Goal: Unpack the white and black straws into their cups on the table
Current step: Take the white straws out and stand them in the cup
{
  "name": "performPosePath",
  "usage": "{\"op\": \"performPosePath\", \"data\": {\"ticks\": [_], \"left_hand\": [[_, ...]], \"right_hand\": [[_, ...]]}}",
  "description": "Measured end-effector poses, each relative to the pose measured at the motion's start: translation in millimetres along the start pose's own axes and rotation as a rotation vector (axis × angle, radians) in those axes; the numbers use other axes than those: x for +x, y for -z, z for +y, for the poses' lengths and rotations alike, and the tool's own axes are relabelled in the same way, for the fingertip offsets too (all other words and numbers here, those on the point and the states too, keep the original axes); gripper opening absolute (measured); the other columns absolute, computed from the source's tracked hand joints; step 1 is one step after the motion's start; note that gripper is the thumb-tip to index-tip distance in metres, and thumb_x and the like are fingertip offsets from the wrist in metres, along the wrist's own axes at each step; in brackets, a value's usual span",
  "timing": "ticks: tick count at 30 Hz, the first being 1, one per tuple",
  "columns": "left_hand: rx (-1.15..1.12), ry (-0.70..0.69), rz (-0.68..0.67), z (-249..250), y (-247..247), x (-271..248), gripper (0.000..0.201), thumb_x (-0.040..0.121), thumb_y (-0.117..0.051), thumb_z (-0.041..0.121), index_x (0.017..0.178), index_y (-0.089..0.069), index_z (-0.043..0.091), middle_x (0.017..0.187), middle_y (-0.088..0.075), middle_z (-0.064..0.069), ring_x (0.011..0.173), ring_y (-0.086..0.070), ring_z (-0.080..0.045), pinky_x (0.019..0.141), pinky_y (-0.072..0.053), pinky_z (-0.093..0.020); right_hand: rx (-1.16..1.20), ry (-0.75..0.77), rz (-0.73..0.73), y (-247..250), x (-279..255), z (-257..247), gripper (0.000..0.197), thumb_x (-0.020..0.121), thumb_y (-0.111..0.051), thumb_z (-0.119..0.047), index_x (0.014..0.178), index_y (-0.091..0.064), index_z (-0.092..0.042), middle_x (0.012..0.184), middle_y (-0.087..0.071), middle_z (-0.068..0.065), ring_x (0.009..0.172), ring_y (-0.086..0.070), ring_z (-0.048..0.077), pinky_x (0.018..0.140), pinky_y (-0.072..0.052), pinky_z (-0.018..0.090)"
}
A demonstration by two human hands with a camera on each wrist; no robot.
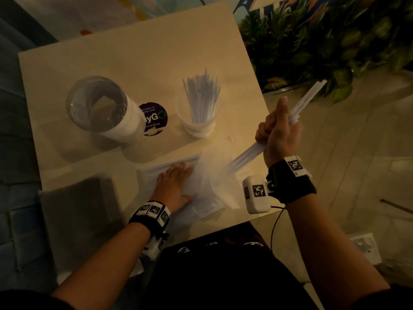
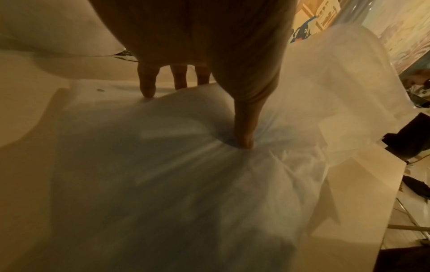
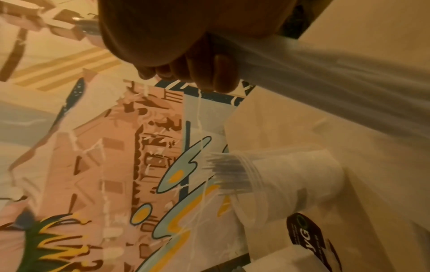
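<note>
The clear cup [image 1: 197,120] that holds white straws [image 1: 202,97] serves as the landmark. Nearest the person, at the worktop [image 1: 138,52] edge well to the near left of that cup, lies a dark flat packet [image 1: 78,211]; what is inside it cannot be told. Just right of this packet, and still on the near side of the cup, a translucent white plastic bag [image 1: 201,193] lies crumpled on the worktop. The left hand [image 1: 174,186] lies flat on it, fingers [image 2: 147,82] straight and spread, the thumb pressing a dent into the plastic in the left wrist view; it grips nothing. White straws show faintly through the bag beside the hand.

To the right of the cup and a little nearer than it, the right hand [image 1: 278,133] is raised above the worktop's right edge, its fingers [image 3: 223,73] curled tight round a bundle of white straws [image 1: 306,99]. The bundle slants: its lower end points down toward the bag, its upper end reaches out past the worktop edge, away from the cup.

The cup itself stands upright, its straws fanned out above the rim. Just left of it a round dark sticker [image 1: 154,118] lies on the worktop, and left of that stands a larger clear cup [image 1: 98,104] with a white lower part. Beyond and to the right of the straw cup, off the worktop, is green foliage [image 1: 324,41].
</note>
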State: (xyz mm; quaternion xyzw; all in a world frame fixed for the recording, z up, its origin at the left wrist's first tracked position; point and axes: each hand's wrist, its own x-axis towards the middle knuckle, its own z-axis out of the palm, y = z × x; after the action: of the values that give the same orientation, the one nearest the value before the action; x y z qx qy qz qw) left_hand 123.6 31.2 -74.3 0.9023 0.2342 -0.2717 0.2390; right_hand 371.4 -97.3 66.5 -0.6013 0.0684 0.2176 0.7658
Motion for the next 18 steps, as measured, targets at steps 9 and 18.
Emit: {"op": "performPosePath", "data": {"ticks": [9,18], "left_hand": [[-0.089,0.016,0.016,-0.1,6.7,2.6,0.094,0.076,-0.065,0.067,0.152,-0.024,0.029,0.160,-0.021,0.001,0.146,-0.022,-0.022,0.117,-0.026,-0.046],[-0.596,-0.064,0.227,24.9,60.4,-17.6,0.079,0.079,-0.067,0.063,0.143,-0.042,0.024,0.143,-0.045,0.005,0.129,-0.044,-0.010,0.106,-0.035,-0.026]], "right_hand": [[-0.015,0.295,-0.075,-3.8,-8.2,-58.3,0.042,0.102,-0.047,-0.031,0.062,-0.041,-0.018,0.049,-0.034,-0.004,0.039,-0.029,0.016,0.042,-0.026,0.024],[0.103,0.259,-0.184,-18.7,-27.9,-65.3,0.044,0.104,-0.039,-0.029,0.063,-0.032,-0.014,0.047,-0.026,-0.002,0.037,-0.020,0.015,0.043,-0.022,0.022]]}}
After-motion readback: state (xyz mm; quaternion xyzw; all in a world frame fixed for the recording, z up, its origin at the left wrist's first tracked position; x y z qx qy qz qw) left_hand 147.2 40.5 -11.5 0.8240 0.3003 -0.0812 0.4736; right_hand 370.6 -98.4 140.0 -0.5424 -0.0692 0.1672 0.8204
